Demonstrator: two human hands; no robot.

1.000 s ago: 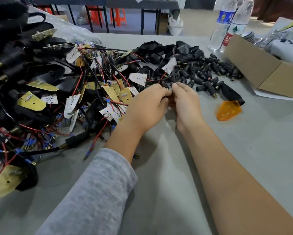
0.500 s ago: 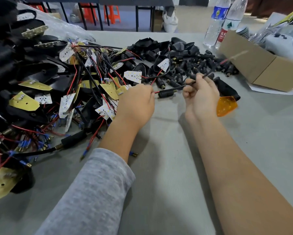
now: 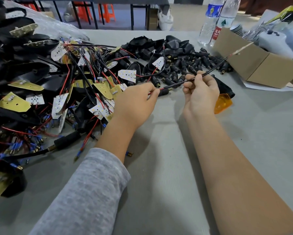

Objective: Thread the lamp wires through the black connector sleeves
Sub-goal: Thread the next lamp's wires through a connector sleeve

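Observation:
My left hand (image 3: 135,102) pinches a black connector sleeve (image 3: 164,91) at its end, where a bit of red wire shows. A red and black lamp wire pair (image 3: 212,69) runs out of the sleeve up to the right. My right hand (image 3: 200,94) pinches that wire a short way past the sleeve. The wire's far end (image 3: 240,50) hangs in the air over the cardboard box and looks blurred. Loose black sleeves (image 3: 193,65) lie in a heap behind my hands.
A big tangle of lamp boards, black housings and red and black wires (image 3: 57,85) fills the left of the grey table (image 3: 159,167). An orange lens (image 3: 223,103) lies right of my right hand. A cardboard box (image 3: 261,65) and two water bottles (image 3: 217,19) stand at the back right.
My hands were pressed together a second ago. They have moved apart, the right hand drawing the wire out to the right through the sleeve; more wire is now past the sleeve.

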